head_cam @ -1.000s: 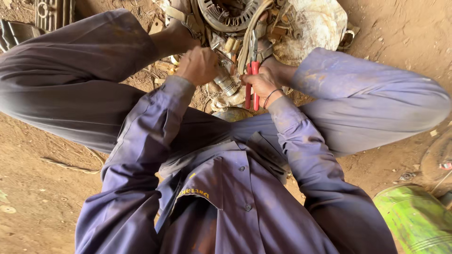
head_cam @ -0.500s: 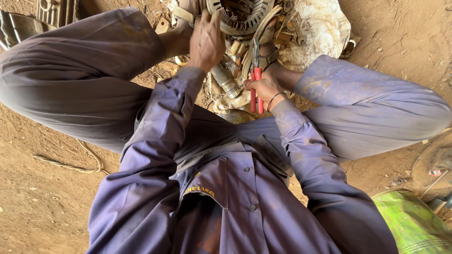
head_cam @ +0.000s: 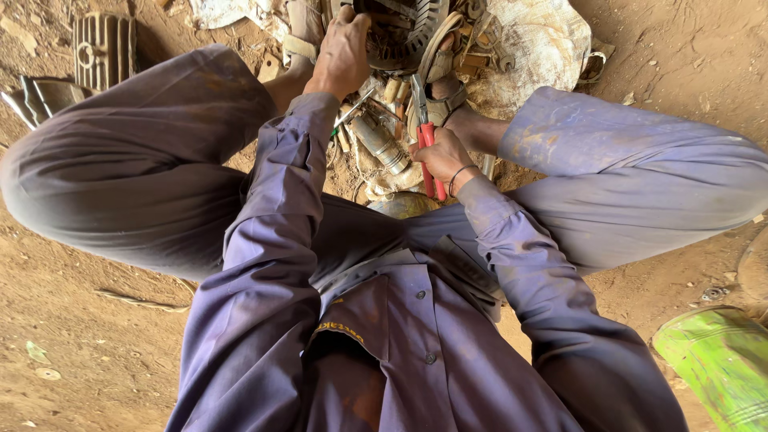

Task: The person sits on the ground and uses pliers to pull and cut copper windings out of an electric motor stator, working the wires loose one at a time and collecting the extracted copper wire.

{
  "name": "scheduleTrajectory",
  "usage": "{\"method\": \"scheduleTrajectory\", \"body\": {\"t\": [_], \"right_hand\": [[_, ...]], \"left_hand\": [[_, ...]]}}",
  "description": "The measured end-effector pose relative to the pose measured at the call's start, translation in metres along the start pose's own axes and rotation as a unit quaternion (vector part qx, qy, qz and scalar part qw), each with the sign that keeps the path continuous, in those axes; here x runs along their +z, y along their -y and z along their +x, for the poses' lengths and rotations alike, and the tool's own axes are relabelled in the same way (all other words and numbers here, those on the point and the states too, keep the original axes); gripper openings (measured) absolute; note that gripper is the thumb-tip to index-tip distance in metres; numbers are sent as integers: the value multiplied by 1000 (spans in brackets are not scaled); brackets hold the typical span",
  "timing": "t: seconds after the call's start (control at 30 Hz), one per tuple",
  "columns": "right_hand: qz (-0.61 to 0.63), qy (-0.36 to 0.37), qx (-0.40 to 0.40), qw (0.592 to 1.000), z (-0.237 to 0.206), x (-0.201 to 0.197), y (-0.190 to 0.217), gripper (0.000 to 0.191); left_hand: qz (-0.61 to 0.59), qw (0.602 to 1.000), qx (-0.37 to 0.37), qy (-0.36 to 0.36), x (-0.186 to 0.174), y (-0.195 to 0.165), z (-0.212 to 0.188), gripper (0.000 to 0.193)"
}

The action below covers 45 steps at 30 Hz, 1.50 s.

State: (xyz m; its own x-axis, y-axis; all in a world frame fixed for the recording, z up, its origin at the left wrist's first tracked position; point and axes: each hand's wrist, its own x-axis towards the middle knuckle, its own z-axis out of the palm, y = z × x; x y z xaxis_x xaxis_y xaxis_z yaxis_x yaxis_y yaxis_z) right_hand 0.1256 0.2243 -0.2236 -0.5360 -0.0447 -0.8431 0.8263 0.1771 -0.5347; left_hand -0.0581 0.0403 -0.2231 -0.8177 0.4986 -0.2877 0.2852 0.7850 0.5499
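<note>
Our left hand (head_cam: 342, 56) clamps the round toothed metal part (head_cam: 400, 28) up front, right hand (head_cam: 442, 160) just behind it gripping red-handled pliers (head_cam: 426, 140), loose parts still scattered beside it, work looking unfinished.

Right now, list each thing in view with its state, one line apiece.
left hand: reaching forward, resting on the round ribbed metal part
right hand: closed around the red-handled pliers
red-handled pliers: held upright, tip pointing away
metal cylinder: lying loose on the ground
finned metal cover: lying on the dirt, untouched
green container: tilted, partly out of frame
</note>
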Motion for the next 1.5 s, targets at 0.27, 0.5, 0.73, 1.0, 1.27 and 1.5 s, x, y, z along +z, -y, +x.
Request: {"method": "scheduleTrajectory", "body": {"t": [0.27,0.5,0.73,1.0,1.27,1.5], "right_hand": [[116,40,37,992,16,3,-7,34],[298,181,80,934,47,33,25,40],[319,168,76,930,47,45,30,42],[282,157,60,945,50,40,24,50],[261,156,46,952,51,45,25,41],[243,137,76,957,47,44,25,45]], "left_hand": [[-24,994,10,-104,2,0,4,43],[-155,944,-280,-80,16,18,-23,18],[-50,967,-80,-234,5,-16,-36,36],[92,982,-38,-162,18,-15,-10,21],[45,981,-68,-175,9,11,-15,20],[53,977,17,-208,9,-27,-7,21]]}}
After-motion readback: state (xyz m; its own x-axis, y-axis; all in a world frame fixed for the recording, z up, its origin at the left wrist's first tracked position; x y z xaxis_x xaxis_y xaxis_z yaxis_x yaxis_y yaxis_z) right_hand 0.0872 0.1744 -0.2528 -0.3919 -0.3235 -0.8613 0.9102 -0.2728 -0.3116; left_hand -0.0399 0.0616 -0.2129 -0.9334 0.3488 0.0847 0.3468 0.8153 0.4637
